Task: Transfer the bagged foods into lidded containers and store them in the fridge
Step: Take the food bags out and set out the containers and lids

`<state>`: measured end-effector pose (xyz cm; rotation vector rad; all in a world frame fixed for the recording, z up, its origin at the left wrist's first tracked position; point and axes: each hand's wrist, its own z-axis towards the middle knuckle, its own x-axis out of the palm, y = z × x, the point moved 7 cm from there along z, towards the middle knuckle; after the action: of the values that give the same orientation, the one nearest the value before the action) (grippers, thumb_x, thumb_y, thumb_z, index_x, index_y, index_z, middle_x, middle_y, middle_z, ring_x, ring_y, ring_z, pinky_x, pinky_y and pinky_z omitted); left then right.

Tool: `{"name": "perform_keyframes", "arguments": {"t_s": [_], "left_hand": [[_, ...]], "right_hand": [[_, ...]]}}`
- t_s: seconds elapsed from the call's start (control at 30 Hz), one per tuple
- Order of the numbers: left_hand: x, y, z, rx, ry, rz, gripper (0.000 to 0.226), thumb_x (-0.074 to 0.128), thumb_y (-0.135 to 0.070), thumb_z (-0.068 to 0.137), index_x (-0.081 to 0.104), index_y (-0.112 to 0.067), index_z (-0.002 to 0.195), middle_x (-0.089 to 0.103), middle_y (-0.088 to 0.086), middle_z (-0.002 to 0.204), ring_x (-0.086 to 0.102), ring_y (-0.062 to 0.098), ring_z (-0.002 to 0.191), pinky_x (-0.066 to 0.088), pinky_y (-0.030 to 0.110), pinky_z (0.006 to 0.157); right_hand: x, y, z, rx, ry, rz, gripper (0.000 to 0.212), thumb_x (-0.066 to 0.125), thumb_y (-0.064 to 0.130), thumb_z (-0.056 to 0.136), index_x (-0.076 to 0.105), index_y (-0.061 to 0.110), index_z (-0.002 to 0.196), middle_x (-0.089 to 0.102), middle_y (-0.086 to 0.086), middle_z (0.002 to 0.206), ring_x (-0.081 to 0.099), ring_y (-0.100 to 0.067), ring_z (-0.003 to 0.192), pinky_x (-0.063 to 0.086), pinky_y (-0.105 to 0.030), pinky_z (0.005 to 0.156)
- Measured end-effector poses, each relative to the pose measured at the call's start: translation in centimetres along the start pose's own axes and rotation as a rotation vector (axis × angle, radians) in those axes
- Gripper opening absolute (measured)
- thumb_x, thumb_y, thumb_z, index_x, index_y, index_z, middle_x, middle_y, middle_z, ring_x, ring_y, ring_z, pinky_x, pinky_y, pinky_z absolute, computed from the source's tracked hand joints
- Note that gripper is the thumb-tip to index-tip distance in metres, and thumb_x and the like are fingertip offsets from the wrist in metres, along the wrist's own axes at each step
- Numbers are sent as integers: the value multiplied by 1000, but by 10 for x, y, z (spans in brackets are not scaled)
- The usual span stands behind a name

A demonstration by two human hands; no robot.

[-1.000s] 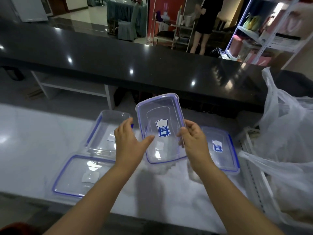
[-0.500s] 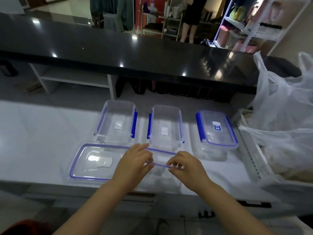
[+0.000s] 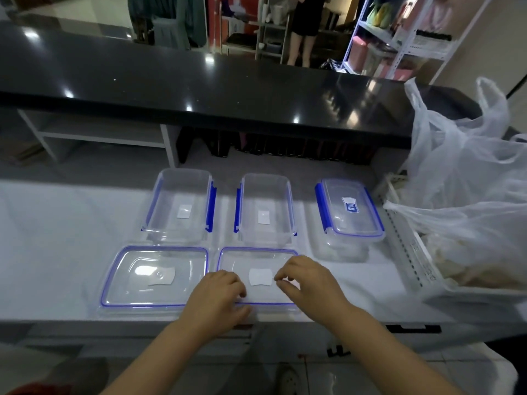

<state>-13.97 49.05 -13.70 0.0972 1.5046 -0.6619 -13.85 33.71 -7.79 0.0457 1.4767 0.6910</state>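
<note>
Two clear open containers [image 3: 179,206] [image 3: 265,209] with blue clips stand side by side on the white counter [image 3: 57,238]. A third container [image 3: 349,209] to their right has its lid clipped on. Two clear blue-rimmed lids lie flat in front: the left lid [image 3: 154,276] and the middle lid [image 3: 256,260]. My left hand [image 3: 219,295] pinches the middle lid's front left edge, thumb at the rim. My right hand [image 3: 308,283] hovers over that lid's right part with loosely curled fingers, holding nothing. White plastic bags [image 3: 462,172] with pale food sit at the right.
The bags rest in a white slatted basket [image 3: 413,252] at the counter's right end. A raised black bar top [image 3: 199,86] runs along the back. A person [image 3: 305,29] stands by shelves far behind. The counter's front edge is just under my wrists.
The lid I held upright in both hands has come down and now lies flat in front of the middle container. My right hand has let go of it.
</note>
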Motion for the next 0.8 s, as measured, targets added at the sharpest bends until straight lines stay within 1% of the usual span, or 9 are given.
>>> {"name": "perform_keyframes", "arguments": {"t_s": [0.07, 0.13, 0.2, 0.27, 0.4, 0.53, 0.67, 0.73, 0.8], "left_hand": [[-12, -10, 18, -41, -29, -49, 32, 58, -55, 75, 67, -30, 92, 64, -15, 93, 59, 6, 87, 43, 22, 81], [-26, -27, 44, -33, -108, -92, 34, 56, -52, 83, 63, -29, 108, 61, -15, 106, 54, 6, 101, 37, 22, 91], [-39, -49, 75, -9, -192, -121, 30, 60, -42, 85, 64, -26, 110, 65, -11, 107, 57, 11, 101, 38, 25, 89], [-49, -73, 105, 15, -280, -127, 25, 62, -36, 85, 67, -22, 106, 69, -6, 102, 62, 16, 95, 44, 28, 83], [-40, -111, 165, -36, -256, -148, 29, 54, -33, 91, 61, -22, 116, 63, -5, 113, 57, 16, 103, 42, 27, 86], [-9, -123, 215, -214, -150, -206, 33, 45, -30, 94, 52, -20, 124, 56, -1, 121, 53, 19, 107, 44, 31, 84], [18, -123, 242, -366, -100, -267, 37, 38, -28, 98, 44, -14, 132, 50, 5, 127, 51, 21, 110, 42, 30, 84], [27, -119, 249, -443, -106, -333, 34, 36, -28, 99, 46, -12, 128, 51, 8, 123, 54, 22, 100, 42, 31, 76], [35, -112, 254, -521, -135, -404, 32, 34, -29, 99, 49, -14, 122, 53, 7, 117, 53, 20, 85, 39, 29, 68]], "right_hand": [[-38, 7, 5, -110, -166, -73, 13, 60, 26, 84, 70, 18, 87, 67, 4, 81, 57, -8, 75, 47, -18, 68], [-78, 9, 9, -194, -291, -166, 15, 59, 25, 86, 70, 15, 86, 68, 1, 79, 59, -12, 72, 47, -20, 67], [-121, 5, 11, -251, -422, -288, 18, 56, 23, 87, 70, 12, 82, 67, -2, 75, 58, -16, 68, 41, -19, 68], [-159, -12, 16, -245, -480, -406, 22, 55, 23, 88, 70, 11, 78, 67, -4, 71, 57, -18, 63, 37, -20, 66], [-194, -91, 36, -15, -340, -564, 20, 55, 22, 85, 69, 13, 75, 63, -4, 67, 56, -25, 59, 45, -29, 54], [-185, -182, 45, 260, -156, -488, 24, 48, 26, 91, 68, 14, 93, 65, -5, 90, 59, -28, 85, 47, -36, 70], [-153, -238, 42, 393, -97, -321, 25, 46, 28, 93, 64, 20, 109, 63, -3, 107, 58, -25, 98, 44, -32, 76], [-136, -257, 42, 434, -82, -259, 31, 45, 31, 94, 56, 21, 121, 59, -2, 117, 56, -24, 105, 43, -32, 79], [-123, -273, 42, 496, -79, -178, 33, 43, 34, 95, 49, 21, 125, 56, -3, 119, 56, -26, 105, 43, -33, 79]]}}
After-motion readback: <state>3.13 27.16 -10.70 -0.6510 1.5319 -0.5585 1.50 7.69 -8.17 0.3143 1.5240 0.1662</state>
